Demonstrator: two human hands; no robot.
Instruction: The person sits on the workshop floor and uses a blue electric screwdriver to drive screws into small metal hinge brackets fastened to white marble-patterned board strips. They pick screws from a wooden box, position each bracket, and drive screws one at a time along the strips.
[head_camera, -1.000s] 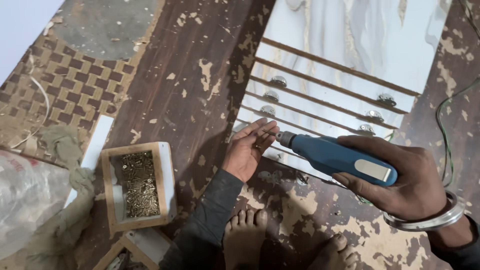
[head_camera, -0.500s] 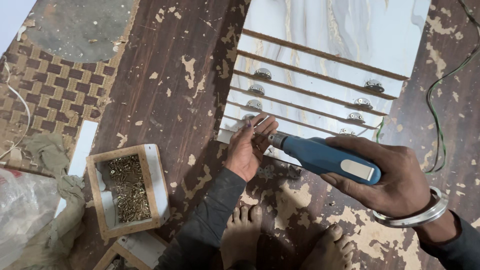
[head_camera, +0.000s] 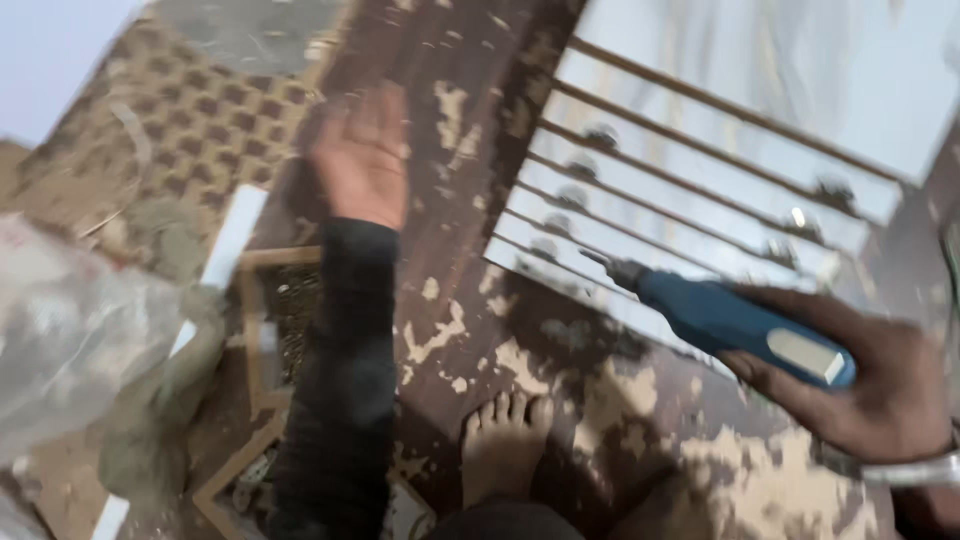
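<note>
Dark, worn wooden floor (head_camera: 440, 120), pale patches where the finish has flaked. Upper right, flat on that floor: white marbled panel (head_camera: 760, 110) crossed by thin wooden slats (head_camera: 700, 190), small round fittings between them. Left edge: crumpled clear plastic bag (head_camera: 70, 340), then open wooden box (head_camera: 270, 330) of small screws, partly hidden under a dark sleeve. Bare foot (head_camera: 505, 450) at bottom centre.

Right hand (head_camera: 880, 390) wrapped tight round blue electric screwdriver (head_camera: 740, 325), tip just above the panel's near edge. Left hand (head_camera: 365, 155) spread wide, holding nothing, blurred over bare floor beyond the box.

Likely trouble: nothing steadying the panel or a screw, so a slipping tip could scratch the white face.
</note>
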